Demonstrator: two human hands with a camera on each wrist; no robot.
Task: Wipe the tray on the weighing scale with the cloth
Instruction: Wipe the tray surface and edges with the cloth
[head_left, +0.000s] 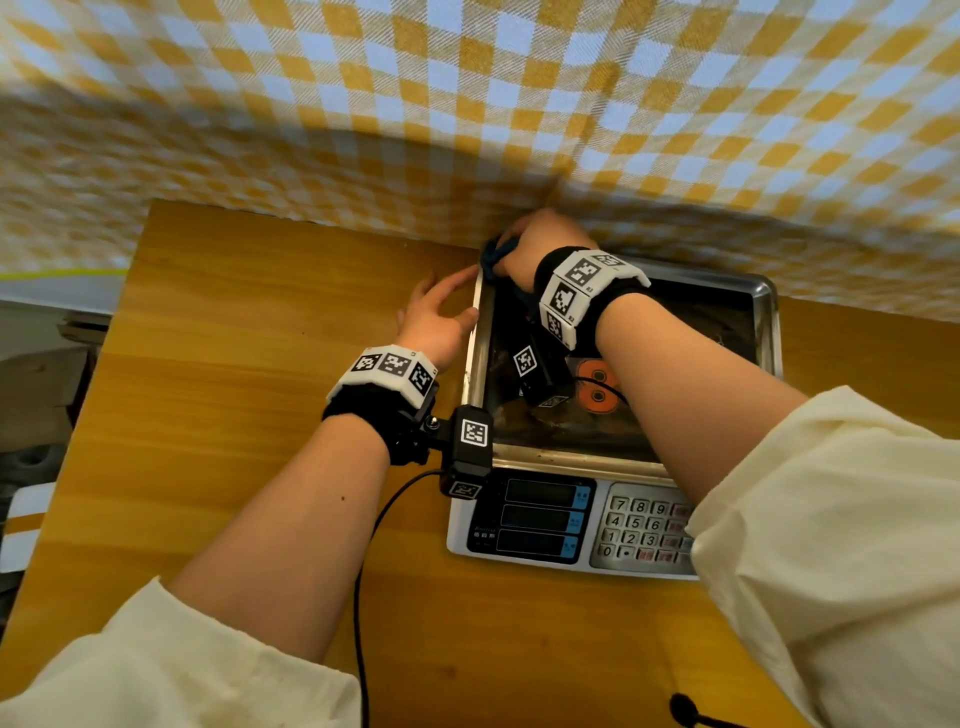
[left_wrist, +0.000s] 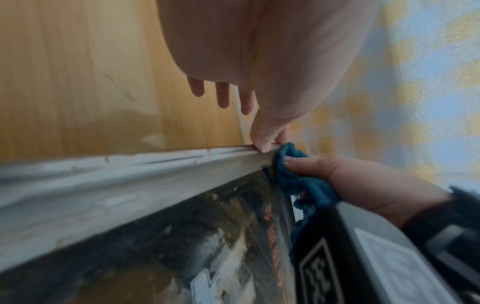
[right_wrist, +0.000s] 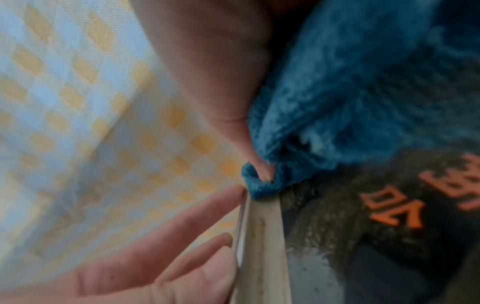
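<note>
The right hand (head_left: 540, 244) and forearm hide most of the blue cloth (head_left: 497, 255) and part of the scale's keypad (head_left: 641, 530); display digits are unreadable.

Left hand (head_left: 434, 322) lies flat with fingers straight; right hand (head_left: 540, 244) seems curled, forearms outstretched.

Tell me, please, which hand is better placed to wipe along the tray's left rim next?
The right hand: it already grips the blue cloth at the tray corner. The left hand holds no cloth and only steadies the rim.
</note>
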